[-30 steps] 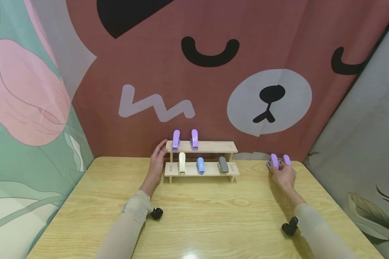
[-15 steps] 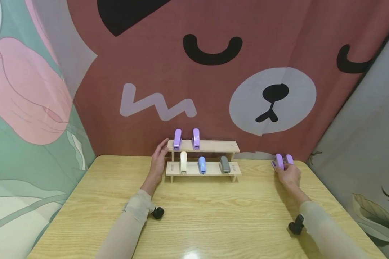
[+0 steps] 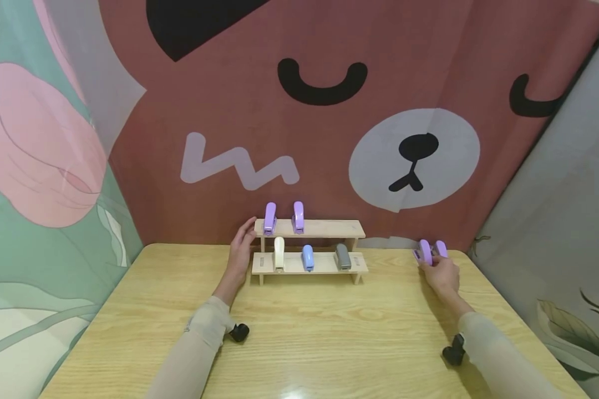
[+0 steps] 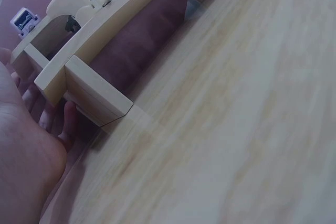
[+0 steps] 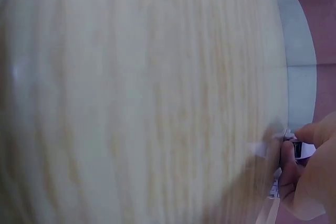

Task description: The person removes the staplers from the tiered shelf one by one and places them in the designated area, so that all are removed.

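Observation:
My right hand (image 3: 441,275) holds a purple stapler (image 3: 425,252) at the table's back right. Another purple stapler (image 3: 441,249) stands close beside it, its lower part hidden by the hand. The right wrist view shows the thumb and a finger pinching it, mostly hidden. My left hand (image 3: 239,252) lies along the left end of a two-step wooden rack (image 3: 329,227), fingers loosely straight and its fingertips at the upper step. On that step stand two purple staplers, one left (image 3: 270,218) and one right (image 3: 298,217). A cream stapler (image 3: 279,254), a blue stapler (image 3: 307,258) and a grey stapler (image 3: 343,257) sit on the lower step.
The wood-grain table (image 3: 319,327) ends at a brown bear-print curtain (image 3: 229,111) close behind the rack. A grey curtain (image 3: 569,183) hangs along the right side, and a green-and-pink curtain (image 3: 40,244) along the left.
My right hand has shifted the held purple stapler slightly to the right, closer to its neighbour. The left hand stays by the rack, and the head view has swayed a little.

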Tool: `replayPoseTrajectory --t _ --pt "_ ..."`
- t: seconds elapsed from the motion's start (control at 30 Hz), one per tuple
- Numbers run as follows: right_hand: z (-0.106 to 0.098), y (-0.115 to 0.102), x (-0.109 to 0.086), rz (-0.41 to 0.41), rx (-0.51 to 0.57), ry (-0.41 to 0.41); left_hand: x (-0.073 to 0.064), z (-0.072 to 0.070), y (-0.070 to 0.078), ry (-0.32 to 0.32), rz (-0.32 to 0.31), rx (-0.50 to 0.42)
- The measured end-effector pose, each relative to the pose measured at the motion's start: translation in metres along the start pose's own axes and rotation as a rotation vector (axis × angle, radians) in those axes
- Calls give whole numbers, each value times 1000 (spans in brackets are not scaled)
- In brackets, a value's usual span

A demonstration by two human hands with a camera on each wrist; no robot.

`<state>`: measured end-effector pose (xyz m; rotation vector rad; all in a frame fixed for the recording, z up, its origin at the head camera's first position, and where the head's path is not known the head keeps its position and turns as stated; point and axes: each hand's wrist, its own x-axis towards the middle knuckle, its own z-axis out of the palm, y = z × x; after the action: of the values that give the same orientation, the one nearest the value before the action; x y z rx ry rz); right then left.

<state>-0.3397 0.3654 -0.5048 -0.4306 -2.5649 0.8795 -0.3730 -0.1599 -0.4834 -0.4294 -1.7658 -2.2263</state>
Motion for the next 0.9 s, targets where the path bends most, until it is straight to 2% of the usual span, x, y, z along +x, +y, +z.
replayPoseTrajectory --t 0.2,0.4,0.67,0.9 --pt "-3 -1 -3 21 -11 -31 -2 -1 0 -6 16 12" --pt "-13 -6 -5 16 -29 -21 0 -2 -2 -4 20 5" --pt "-25 -14 -7 -18 -7 -16 1 -2 -2 1 19 12" --pt "-34 -28 -17 -58 6 -1 1 0 -1 -3 5 13"
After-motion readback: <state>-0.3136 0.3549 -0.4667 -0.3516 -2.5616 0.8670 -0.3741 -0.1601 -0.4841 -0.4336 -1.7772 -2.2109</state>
